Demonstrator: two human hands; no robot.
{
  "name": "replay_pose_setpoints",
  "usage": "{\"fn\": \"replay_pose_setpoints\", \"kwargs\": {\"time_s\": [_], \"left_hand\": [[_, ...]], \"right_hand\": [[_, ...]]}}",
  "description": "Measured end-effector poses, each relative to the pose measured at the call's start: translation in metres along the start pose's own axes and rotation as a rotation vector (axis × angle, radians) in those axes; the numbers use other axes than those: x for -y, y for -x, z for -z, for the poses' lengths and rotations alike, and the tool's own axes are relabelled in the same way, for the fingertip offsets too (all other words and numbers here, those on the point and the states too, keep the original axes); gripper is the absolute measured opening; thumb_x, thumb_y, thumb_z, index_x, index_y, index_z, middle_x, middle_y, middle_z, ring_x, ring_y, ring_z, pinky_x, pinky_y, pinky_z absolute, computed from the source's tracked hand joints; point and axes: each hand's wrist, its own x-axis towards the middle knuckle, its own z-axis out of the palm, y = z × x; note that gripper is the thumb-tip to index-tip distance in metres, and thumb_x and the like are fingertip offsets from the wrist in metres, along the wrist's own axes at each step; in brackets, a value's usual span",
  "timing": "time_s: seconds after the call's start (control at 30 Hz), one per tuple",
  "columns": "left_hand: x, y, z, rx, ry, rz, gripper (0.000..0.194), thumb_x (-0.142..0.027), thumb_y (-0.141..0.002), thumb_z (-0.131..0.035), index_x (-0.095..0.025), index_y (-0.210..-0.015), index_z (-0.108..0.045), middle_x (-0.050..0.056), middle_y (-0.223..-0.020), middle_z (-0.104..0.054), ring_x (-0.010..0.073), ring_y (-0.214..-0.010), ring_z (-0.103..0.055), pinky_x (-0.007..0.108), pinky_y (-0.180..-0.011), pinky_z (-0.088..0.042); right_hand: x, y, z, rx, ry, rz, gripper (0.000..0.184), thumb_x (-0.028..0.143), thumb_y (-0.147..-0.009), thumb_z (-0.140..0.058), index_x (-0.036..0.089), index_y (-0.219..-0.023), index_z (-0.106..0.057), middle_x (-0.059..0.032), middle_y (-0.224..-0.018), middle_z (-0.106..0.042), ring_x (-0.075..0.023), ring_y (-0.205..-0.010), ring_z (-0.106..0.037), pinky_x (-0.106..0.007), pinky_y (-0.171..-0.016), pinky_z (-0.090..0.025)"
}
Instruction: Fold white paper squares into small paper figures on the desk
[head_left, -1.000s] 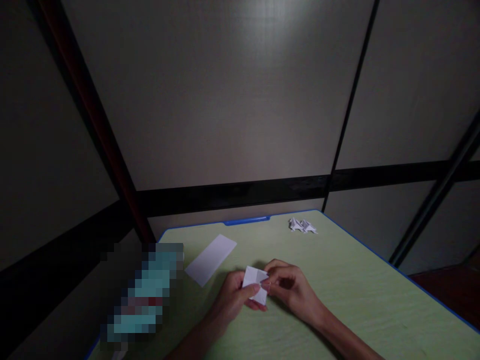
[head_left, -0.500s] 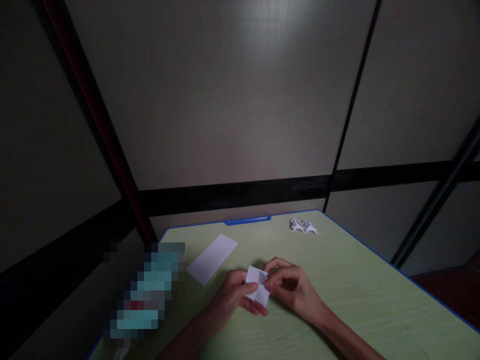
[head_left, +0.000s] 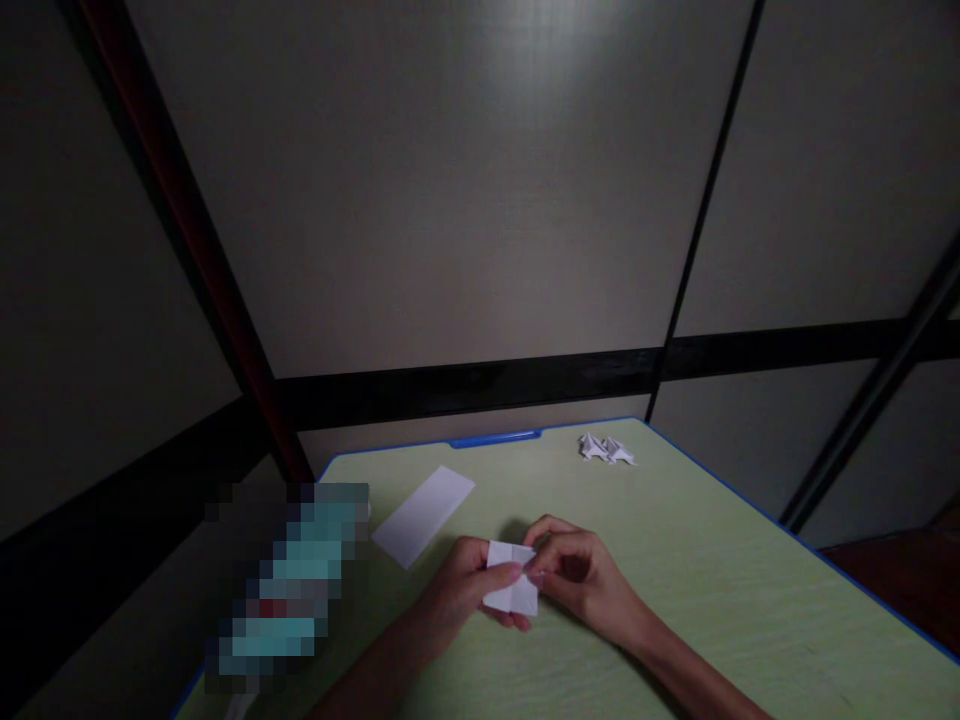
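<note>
A small white folded paper (head_left: 510,594) with crease lines is held just above the table between both hands. My left hand (head_left: 469,585) grips it from the left, thumb across its face and fingers underneath. On the right, my right hand (head_left: 577,570) pinches the paper's right edge between thumb and fingers. Part of the paper is hidden by the fingertips. Beyond the left hand, a flat white paper strip (head_left: 424,516) lies on the table. Two small white origami figures (head_left: 606,449) sit side by side near the far right corner.
The pale green table (head_left: 720,600) has a blue edge and a blue bar (head_left: 495,439) at its far side. A pixelated teal object (head_left: 300,580) occupies the left edge. Behind the table stand grey panels (head_left: 465,200) with a black band.
The folded paper has turned slightly and moved a little down and left, its top edge now more level. Both hands keep their hold, with small finger shifts.
</note>
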Motion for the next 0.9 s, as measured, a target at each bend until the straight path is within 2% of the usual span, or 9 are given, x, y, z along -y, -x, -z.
{"fn": "replay_pose_setpoints", "kwargs": {"time_s": [0.3,0.47,0.9], "left_hand": [[0.0002,-0.0033,0.0018,-0.066,0.013,0.032,0.028,-0.033,-0.057,-0.060,-0.007,-0.067,-0.061,0.004,-0.050,-0.062,0.0120,-0.040,-0.056,0.018,-0.038,-0.038],[0.0011,-0.0033,-0.0012,-0.103,-0.005,0.008,0.033,-0.037,-0.056,-0.060,-0.007,-0.069,-0.062,0.005,-0.053,-0.063,0.0121,-0.040,-0.055,0.019,-0.038,-0.039],[0.0021,-0.0046,0.0011,-0.098,0.017,-0.003,0.031,-0.033,-0.057,-0.060,-0.006,-0.071,-0.061,0.004,-0.051,-0.062,0.0110,-0.038,-0.054,0.018,-0.037,-0.040]], "right_hand": [[-0.0012,-0.0045,0.0013,-0.050,-0.147,-0.115,0.021,0.023,-0.056,-0.064,0.015,-0.053,-0.045,0.0008,-0.068,-0.047,-0.0085,-0.055,-0.044,-0.019,-0.049,-0.035],[-0.0012,-0.0071,0.0015,-0.100,-0.078,-0.126,0.020,0.019,-0.060,-0.059,0.013,-0.045,-0.047,-0.0001,-0.063,-0.047,-0.0104,-0.057,-0.044,-0.021,-0.052,-0.033],[-0.0043,-0.0063,0.0031,-0.060,-0.143,-0.134,0.013,0.008,-0.060,-0.052,0.013,-0.049,-0.047,0.0024,-0.055,-0.049,-0.0080,-0.051,-0.042,-0.019,-0.048,-0.031]]}}
